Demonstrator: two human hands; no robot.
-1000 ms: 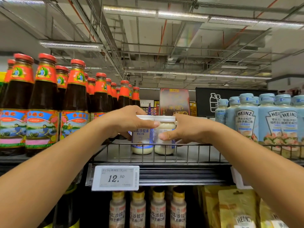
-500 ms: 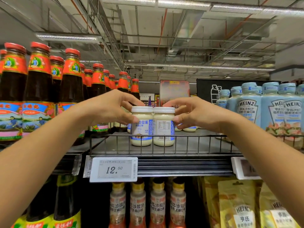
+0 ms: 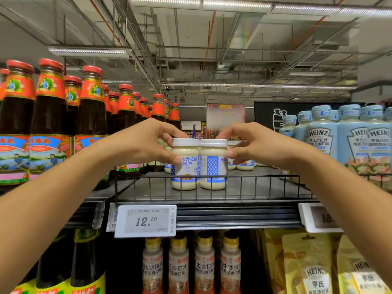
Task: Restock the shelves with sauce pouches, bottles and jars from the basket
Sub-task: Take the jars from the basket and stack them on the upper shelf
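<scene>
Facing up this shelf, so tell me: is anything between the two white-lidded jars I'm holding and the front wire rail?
Nothing visible. The left jar and right jar stand side by side just behind the wire rail, with only bare shelf between.

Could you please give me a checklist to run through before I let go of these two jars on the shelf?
1. Left jar and right jar upright on the shelf: ok.
2. Both jars behind the wire rail: ok.
3. White lids on both: ok.
4. Labels facing front: not ok; the right jar shows its side panel.
5. Left hand and right hand each hold one jar: ok.
6. Price tag matches these jars: cannot tell.
</scene>
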